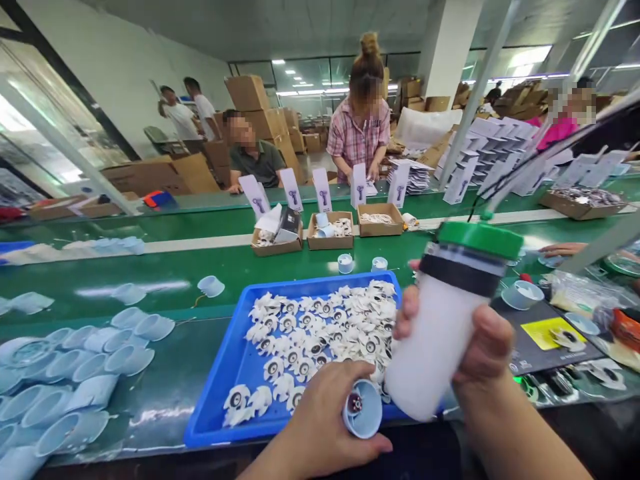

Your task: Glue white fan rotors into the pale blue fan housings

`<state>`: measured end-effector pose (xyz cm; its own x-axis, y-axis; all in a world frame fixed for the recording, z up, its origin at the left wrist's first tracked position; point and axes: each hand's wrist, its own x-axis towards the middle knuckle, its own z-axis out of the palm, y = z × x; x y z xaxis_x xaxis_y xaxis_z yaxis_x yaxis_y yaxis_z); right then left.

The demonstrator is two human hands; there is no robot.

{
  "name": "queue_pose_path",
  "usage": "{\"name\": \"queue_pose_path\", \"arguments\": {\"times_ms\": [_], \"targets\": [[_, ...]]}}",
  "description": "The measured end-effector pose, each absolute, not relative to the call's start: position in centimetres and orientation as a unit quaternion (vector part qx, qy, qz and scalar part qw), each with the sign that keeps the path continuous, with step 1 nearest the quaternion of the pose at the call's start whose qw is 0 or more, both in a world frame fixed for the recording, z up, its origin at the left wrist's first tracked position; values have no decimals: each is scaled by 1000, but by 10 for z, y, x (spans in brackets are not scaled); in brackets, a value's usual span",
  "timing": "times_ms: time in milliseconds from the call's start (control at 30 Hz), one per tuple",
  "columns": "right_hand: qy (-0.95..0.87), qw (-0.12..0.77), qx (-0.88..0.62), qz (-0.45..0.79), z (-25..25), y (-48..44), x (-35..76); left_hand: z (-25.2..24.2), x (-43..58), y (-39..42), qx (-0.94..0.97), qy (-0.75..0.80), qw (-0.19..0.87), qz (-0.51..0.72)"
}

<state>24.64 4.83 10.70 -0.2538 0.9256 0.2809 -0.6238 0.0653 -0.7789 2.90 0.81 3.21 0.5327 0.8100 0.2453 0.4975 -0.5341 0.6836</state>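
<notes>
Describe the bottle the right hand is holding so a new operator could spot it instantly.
On the green conveyor belt, find the blue tray heaped with white parts. At its near right corner, the right hand grips a white bottle. Unlike the pale blue cups nearby, it is tall, with a green cap and a dark band below it.

From here, the bottle [435,353] is white beneath a green cap [480,240] and a black band [463,272], and the cup [363,408] is pale blue. The tray [215,400] is bright blue, heaped with white parts [315,333], on a dark green conveyor belt [280,267]. Beyond, a co-worker's shirt [357,137] shows pink plaid.
</notes>
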Motion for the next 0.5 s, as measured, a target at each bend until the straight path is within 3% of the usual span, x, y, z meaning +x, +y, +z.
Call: {"name": "queue_pose_path", "arguments": {"times_ms": [500], "targets": [[-469, 581, -139, 651, 101, 48, 234, 45, 65, 13, 797, 350, 388, 303]]}}
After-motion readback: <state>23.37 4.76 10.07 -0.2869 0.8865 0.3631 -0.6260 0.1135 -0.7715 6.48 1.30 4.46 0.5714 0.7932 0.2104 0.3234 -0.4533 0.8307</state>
